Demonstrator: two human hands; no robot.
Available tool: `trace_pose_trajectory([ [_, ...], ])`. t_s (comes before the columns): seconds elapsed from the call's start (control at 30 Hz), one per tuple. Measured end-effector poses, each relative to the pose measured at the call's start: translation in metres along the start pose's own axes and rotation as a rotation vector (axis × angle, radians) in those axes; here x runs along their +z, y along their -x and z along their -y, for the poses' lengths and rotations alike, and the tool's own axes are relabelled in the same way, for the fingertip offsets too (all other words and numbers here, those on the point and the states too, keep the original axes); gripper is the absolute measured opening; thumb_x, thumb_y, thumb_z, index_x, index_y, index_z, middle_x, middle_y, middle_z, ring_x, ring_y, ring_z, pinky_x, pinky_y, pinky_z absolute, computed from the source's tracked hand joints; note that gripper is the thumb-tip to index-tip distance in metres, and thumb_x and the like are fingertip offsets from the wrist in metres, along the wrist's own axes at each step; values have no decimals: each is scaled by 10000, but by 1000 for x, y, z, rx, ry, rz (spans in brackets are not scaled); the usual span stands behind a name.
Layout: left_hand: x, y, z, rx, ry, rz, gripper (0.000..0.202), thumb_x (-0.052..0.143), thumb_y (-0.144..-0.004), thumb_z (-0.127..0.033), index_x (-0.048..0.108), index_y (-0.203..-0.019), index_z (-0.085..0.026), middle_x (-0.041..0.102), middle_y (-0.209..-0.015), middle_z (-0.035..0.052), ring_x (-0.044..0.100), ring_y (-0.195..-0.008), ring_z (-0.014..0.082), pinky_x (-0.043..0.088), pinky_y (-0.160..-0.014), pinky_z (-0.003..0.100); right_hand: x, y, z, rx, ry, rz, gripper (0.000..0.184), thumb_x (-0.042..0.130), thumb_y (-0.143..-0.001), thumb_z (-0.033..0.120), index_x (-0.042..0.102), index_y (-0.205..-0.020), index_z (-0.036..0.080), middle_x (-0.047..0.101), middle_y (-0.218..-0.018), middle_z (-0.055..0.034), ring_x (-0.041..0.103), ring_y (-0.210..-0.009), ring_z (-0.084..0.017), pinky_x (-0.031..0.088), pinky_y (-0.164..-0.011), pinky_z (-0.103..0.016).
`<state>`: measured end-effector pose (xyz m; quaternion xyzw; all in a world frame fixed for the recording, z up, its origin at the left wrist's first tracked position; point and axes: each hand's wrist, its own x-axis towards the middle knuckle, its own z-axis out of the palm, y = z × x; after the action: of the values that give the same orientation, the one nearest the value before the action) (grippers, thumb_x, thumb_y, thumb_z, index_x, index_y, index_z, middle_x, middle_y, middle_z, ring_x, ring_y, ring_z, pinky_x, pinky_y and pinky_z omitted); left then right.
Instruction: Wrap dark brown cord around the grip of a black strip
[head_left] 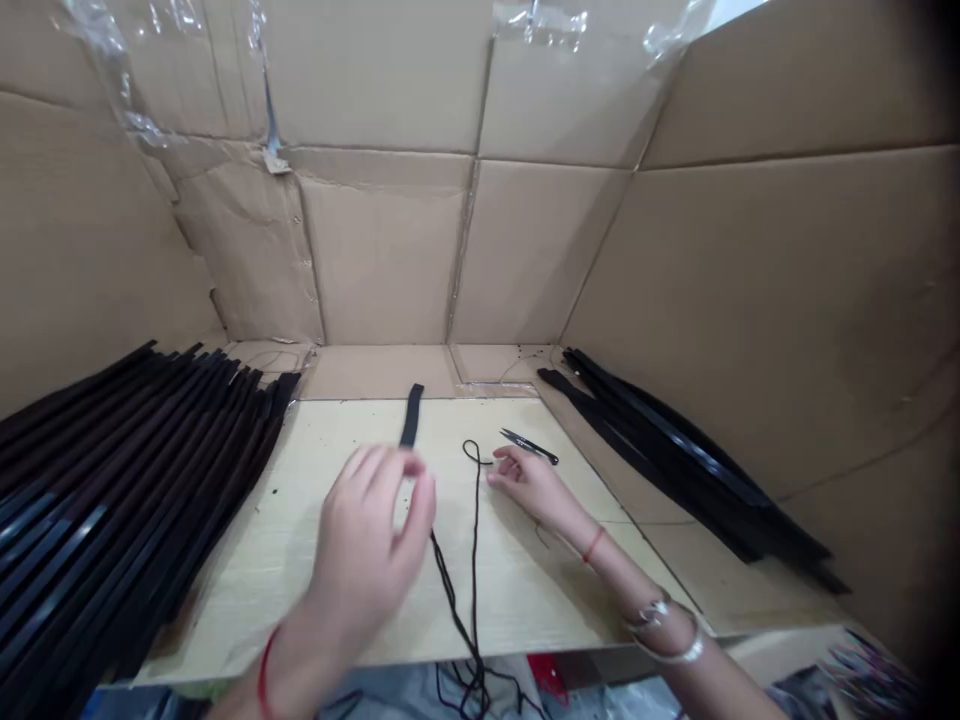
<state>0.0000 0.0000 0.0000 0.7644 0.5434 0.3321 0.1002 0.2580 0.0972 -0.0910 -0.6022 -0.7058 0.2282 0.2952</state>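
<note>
My left hand point(371, 545) hovers over the light wooden board point(300, 560), its fingers curled together over a black strap point(411, 414) that runs away from me; motion blurs the fingertips. My right hand point(529, 482) rests on the board with its fingers loosely curled, touching the looped end of a thin black cord point(474, 540). The cord trails toward me and off the board's front edge. Small black thread snips point(529, 446) lie just beyond my right fingertips.
A large stack of black straps point(127, 500) fills the left side. A smaller pile of black straps point(675, 460) lies along the right. Cardboard walls point(465, 250) enclose the board on three sides. Loose items show below the front edge.
</note>
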Motion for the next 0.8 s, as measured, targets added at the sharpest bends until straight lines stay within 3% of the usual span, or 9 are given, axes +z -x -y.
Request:
trace_pose_trajectory([
  [0.1,30,-68,17,-197,-156,261,302,465,-958,-359,635,-940,-110,651,-999,146,612,-967,239,473,-884,406,12,-14,-5,6,-38,39,173,671,-817,264,645,-908,119,628,-755,-29,584,-702,-161,477,-730,-334],
  [0.2,63,-114,43,-327,-206,483,255,614,-890,-351,632,-991,-118,647,-1027,89,620,-959,206,502,-865,410,10,-25,1,6,-119,16,211,651,-854,305,603,-752,127,604,-734,-20,586,-747,-166,477,-784,-362],
  [0.3,86,-133,69,-345,-161,618,259,626,-886,-357,631,-998,-123,644,-1026,76,622,-945,194,512,-850,395,-7,-39,19,-16,-293,-23,269,601,-870,388,571,-762,144,621,-789,-47,607,-804,-198,491,-799,-390],
  [0.4,97,-140,92,-302,-17,723,254,627,-884,-369,630,-888,-115,642,-879,34,623,-811,162,524,-756,337,-38,-54,50,-74,-543,-3,301,514,-884,470,545,-823,177,659,-1011,-102,631,-975,-221,510,-859,-384],
  [0.5,102,-146,104,-247,208,820,274,615,-891,-373,596,-802,-114,586,-716,-9,567,-622,108,497,-613,265,-72,-64,87,-141,-767,47,290,466,-905,459,508,-811,189,656,-1022,-97,649,-991,-205,525,-868,-366],
  [0.57,103,-149,103,-191,398,848,255,613,-887,-365,565,-817,-125,566,-703,-18,546,-591,97,476,-578,246,-90,-67,109,-152,-1034,68,253,551,-875,399,488,-754,186,605,-804,-31,645,-771,-140,541,-741,-286],
  [0.67,94,-153,90,-109,676,851,281,601,-867,-413,486,-903,-160,578,-708,-6,594,-620,134,486,-605,276,-103,-65,129,-185,-1234,64,328,638,-854,328,417,-662,181,291,-537,87,274,-401,-30,354,-432,-147],
  [0.73,79,-154,78,-61,815,820,322,564,-877,-462,437,-951,-176,595,-709,6,623,-664,157,483,-651,292,-105,-62,135,-201,-1186,53,349,652,-873,324,436,-643,173,219,-519,90,139,-415,-39,230,-383,-155],
  [0.8,61,-152,66,-20,910,782,318,537,-897,-464,436,-998,-180,608,-731,12,622,-695,159,474,-695,300,-103,-59,136,-199,-1061,54,332,666,-875,351,502,-652,168,250,-522,74,173,-446,-52,213,-400,-177],
])
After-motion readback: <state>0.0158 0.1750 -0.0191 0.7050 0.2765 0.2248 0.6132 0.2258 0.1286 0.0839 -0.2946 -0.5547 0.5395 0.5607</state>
